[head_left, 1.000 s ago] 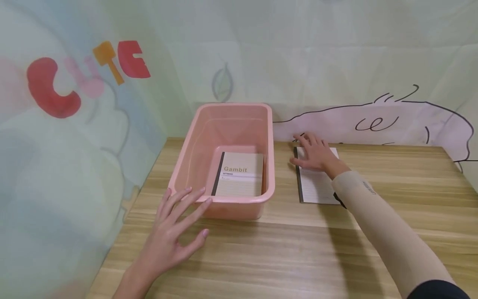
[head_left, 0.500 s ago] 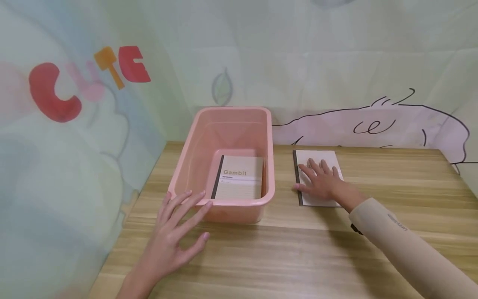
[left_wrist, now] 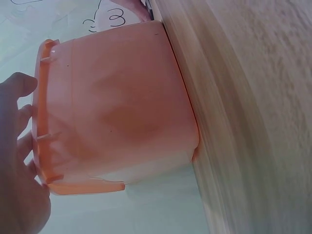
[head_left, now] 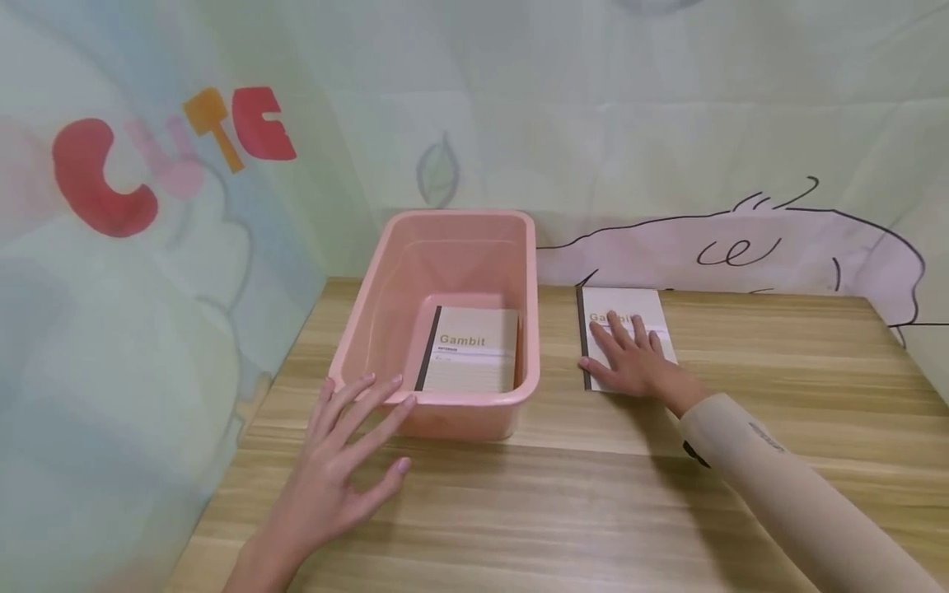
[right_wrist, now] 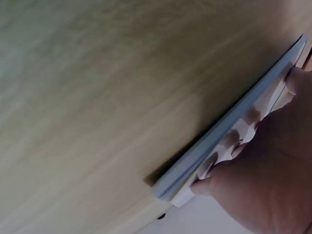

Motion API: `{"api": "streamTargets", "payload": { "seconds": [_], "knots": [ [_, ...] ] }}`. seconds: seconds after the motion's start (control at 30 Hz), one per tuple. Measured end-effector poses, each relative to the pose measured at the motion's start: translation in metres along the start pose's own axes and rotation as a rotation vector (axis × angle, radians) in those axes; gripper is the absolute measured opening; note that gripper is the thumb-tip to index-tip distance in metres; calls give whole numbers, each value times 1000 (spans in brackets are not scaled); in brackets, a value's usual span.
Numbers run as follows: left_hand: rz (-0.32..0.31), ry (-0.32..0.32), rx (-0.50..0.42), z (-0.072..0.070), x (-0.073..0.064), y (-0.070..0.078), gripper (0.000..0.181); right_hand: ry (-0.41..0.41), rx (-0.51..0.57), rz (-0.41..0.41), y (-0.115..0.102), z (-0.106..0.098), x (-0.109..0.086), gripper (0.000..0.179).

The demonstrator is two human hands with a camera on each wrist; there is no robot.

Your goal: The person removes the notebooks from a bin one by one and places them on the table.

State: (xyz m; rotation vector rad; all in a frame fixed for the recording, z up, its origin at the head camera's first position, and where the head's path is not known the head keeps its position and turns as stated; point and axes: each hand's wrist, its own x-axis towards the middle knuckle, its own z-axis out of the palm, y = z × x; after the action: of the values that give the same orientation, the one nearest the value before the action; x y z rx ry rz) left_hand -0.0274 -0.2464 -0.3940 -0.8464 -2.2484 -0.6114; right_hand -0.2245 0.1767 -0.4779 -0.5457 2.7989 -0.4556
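A white notebook (head_left: 593,301) with a dark spine and gold "Gambit" lettering lies on the table, right of the pink plastic tub (head_left: 525,329). My right hand (head_left: 633,362) rests flat on its cover, fingers spread and thumb at the spine edge. In the right wrist view, the fingertips touch the cover of the notebook (right_wrist: 209,141). My left hand (head_left: 337,461) has its fairly straight fingers at the near left corner of the tub's rim, thumb held apart. The left wrist view shows those fingertips along the rim of the tub (left_wrist: 117,102). Inside the tub lies a second Gambit notebook (head_left: 470,362).
The wood-grain table (head_left: 578,511) ends at a printed cloth backdrop (head_left: 667,123) behind the tub and notebook. Another cloth wall (head_left: 126,346) with "CUTE" lettering stands close on the left. A brownish edge shows beside the notebook in the tub.
My right hand has come back from the notebook's far end to its middle and near part. The notebook has slid slightly toward the back wall. My left hand has stayed at the rim.
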Motion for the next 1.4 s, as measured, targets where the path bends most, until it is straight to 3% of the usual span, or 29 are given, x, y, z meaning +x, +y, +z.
{"api": "streamTargets", "payload": {
  "seconds": [0.53, 0.8, 0.9, 1.07, 1.27, 1.4],
  "knots": [
    [-13, -2, -10, 0, 2, -1, 50, -71, 14, 52, -3, -9, 11, 89],
    [-17, -5, -10, 0, 2, -1, 50, -80, 31, 62, -7, -17, 8, 89],
    [-17, -6, -9, 1, 1, 0, 50, -41, 50, 36, -10, -23, 3, 89],
    [-17, -9, -17, 3, 0, 1, 49, 103, 77, -50, -18, -42, -6, 82],
    [-22, -5, -9, 2, -2, 2, 50, 301, 164, -207, -61, -95, -16, 68],
    [-26, 1, -6, 2, -1, 2, 50, 334, 202, -276, -98, -137, -16, 65]
  ]
}}
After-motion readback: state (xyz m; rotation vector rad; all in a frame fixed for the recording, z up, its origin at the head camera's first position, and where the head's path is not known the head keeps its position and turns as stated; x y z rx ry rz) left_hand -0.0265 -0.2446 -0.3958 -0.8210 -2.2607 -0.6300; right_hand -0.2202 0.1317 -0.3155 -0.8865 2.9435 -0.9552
